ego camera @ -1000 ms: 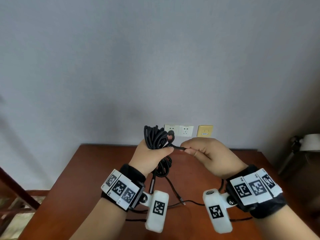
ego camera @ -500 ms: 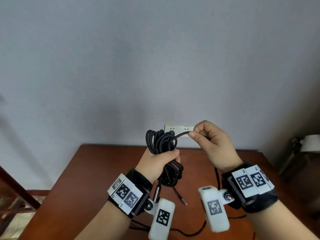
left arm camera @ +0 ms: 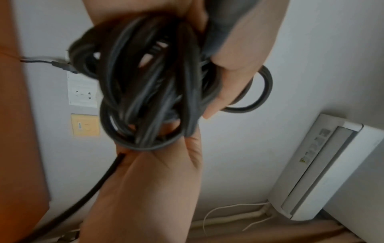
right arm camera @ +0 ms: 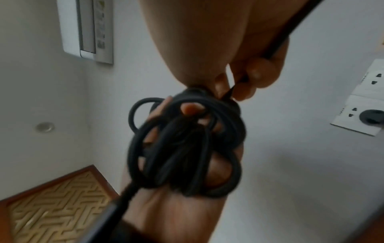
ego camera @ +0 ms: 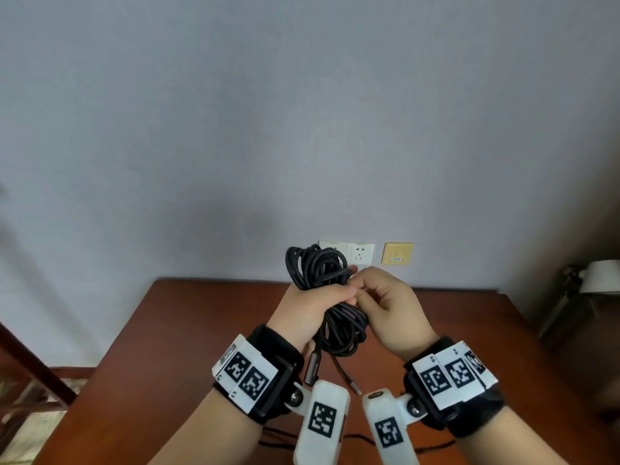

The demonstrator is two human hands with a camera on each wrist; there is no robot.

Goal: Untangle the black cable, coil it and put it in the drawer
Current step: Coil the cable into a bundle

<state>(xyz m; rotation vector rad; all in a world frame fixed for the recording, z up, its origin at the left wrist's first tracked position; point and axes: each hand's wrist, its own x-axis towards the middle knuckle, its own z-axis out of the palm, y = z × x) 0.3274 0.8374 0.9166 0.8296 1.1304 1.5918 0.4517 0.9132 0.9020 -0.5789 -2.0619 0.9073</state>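
Two hands raised above the brown wooden table (ego camera: 201, 317), both busy with one black cable (ego camera: 322, 273). Left hand (ego camera: 312, 307) closed in a fist round the middle of the coiled bundle, loops fanning out above the fist and hanging below it; thumb laid across the strands. Right hand (ego camera: 385, 303) just beside, touching the left, thumb and forefinger pinching a single strand at the top of the bundle, remaining fingers curled in. Held in the air, clear of the tabletop, in front of the wall.

Two cable ends dangling under the bundle: one thicker dark connector (ego camera: 312, 367) beside the left wrist, one slimmer metal-tipped plug (ego camera: 354, 389) hanging lower, between the two wrists. More black cable trailing across the near edge of the table under the forearms.

From the left wrist view, bundle (left arm camera: 149, 92) blurred, fingers wrapped over it, exact number of loops impossible to count. From the right wrist view, pinch on the strand (right arm camera: 230, 92) plain to see.

On the wall behind: two white sockets (ego camera: 360, 253) side by side, one yellow plate (ego camera: 397, 253) to their right. One white lamp (ego camera: 600, 276) at the far right. Two marker-covered wristbands, one camera pod on each
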